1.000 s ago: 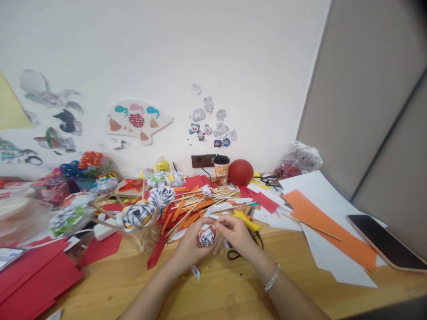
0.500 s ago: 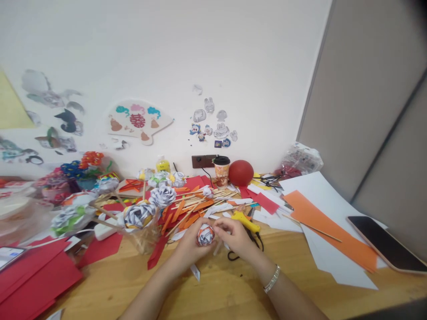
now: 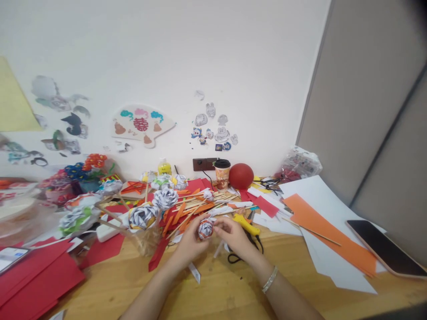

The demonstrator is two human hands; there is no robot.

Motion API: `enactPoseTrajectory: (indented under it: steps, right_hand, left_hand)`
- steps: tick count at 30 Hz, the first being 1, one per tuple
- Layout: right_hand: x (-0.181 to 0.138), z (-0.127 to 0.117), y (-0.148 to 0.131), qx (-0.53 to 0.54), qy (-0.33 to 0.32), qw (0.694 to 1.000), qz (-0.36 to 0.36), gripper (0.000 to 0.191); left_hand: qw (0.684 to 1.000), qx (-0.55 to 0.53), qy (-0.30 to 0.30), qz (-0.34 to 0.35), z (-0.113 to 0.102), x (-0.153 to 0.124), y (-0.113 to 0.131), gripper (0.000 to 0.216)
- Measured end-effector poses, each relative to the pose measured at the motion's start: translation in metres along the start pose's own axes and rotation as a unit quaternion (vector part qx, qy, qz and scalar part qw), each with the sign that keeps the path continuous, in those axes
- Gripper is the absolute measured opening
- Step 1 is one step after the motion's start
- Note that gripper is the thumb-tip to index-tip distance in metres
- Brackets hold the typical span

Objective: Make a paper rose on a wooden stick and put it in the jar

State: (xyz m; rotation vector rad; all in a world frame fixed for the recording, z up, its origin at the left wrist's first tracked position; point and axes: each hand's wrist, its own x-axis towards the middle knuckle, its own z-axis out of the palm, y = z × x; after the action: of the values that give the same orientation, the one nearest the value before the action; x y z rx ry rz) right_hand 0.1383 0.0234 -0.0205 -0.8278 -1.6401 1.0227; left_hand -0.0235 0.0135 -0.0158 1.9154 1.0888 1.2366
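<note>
A paper rose [image 3: 205, 229], white with grey edges and orange bits, sits in my left hand [image 3: 191, 242], whose fingers wrap round it from the left. My right hand [image 3: 231, 235] is pinched at the flower's right edge; whether it grips a petal or a separate strip is hidden by the fingers. Close to the right hand lies a yellow glue gun [image 3: 247, 224] with a black cord. A narrow white paper strip [image 3: 194, 272] rests on the wooden table [image 3: 213, 298] beneath my hands.
Wooden sticks [image 3: 190, 203] and orange strips are heaped behind my hands. Finished paper roses [image 3: 143, 216] stand at left, near red sheets [image 3: 36, 280]. A paper cup [image 3: 222, 175] and a red balloon [image 3: 241, 176] stand by the wall. Orange paper [image 3: 333, 233] and a phone [image 3: 383, 244] lie right.
The view has tilted and shifted slightly, so the scene sits a little lower. Both hands stay at the rose, which has turned slightly; the right fingers remain at its edge.
</note>
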Motion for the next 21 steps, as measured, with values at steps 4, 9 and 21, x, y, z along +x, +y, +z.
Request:
enactPoseTrajectory:
  steps: [4, 9, 21]
  right_hand:
    - [-0.0035, 0.0073, -0.0032, -0.006, -0.025, 1.0, -0.003, 0.012]
    - [-0.0033, 0.0025, -0.0068, -0.072, 0.018, 0.997, -0.032, 0.013]
    - [-0.0022, 0.004, -0.0052, -0.073, 0.019, 0.997, -0.033, 0.009]
  left_hand:
    - [0.996, 0.08, 0.024, 0.013, 0.0034, -0.0022, 0.0017, 0.043]
    - [0.991, 0.127, 0.022, 0.043, 0.0038, -0.0029, 0.0052, 0.029]
    - [0.99, 0.132, -0.023, 0.049, 0.0067, -0.0059, 0.0063, 0.027]
